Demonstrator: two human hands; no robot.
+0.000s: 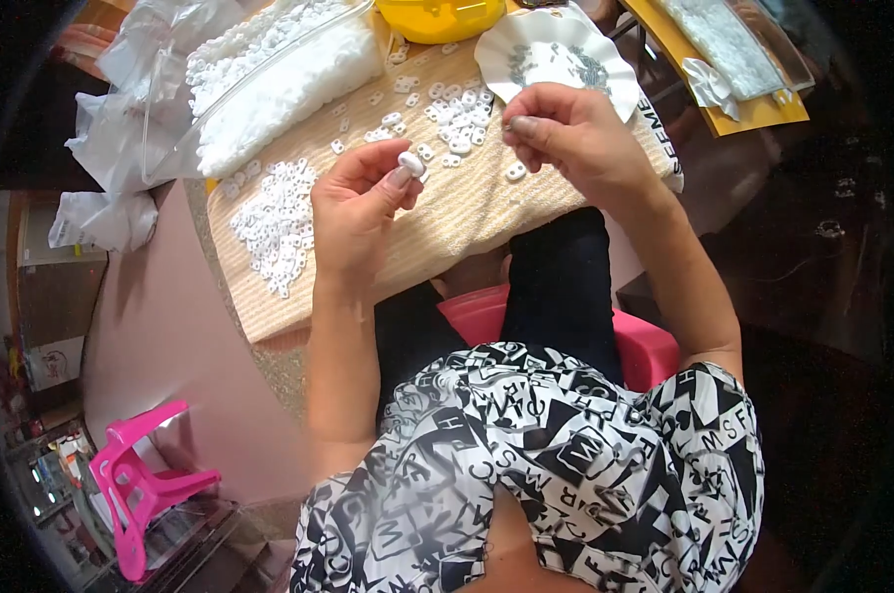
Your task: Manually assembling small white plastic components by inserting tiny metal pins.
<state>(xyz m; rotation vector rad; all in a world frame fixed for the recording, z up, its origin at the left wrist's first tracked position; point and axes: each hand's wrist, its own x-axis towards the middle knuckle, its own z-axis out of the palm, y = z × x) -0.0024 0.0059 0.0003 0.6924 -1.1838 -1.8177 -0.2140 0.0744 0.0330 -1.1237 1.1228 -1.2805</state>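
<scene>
One rounded white piece (411, 164) is pinched in the left hand (360, 198), to the lower left of the fluted dish (621, 61); the right hand (593, 140), at the dish's near edge, is narrowed to a pinch, contents indiscernible. Loose white pieces (462, 115) lie left of the dish.

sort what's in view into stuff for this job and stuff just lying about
Seemingly for the job:
white piece in the left hand
pile of white pieces on the striped cloth
fluted white dish holding small grey bits

Probably just lying about:
pink stool on the floor
crumpled plastic bags at far left
</scene>
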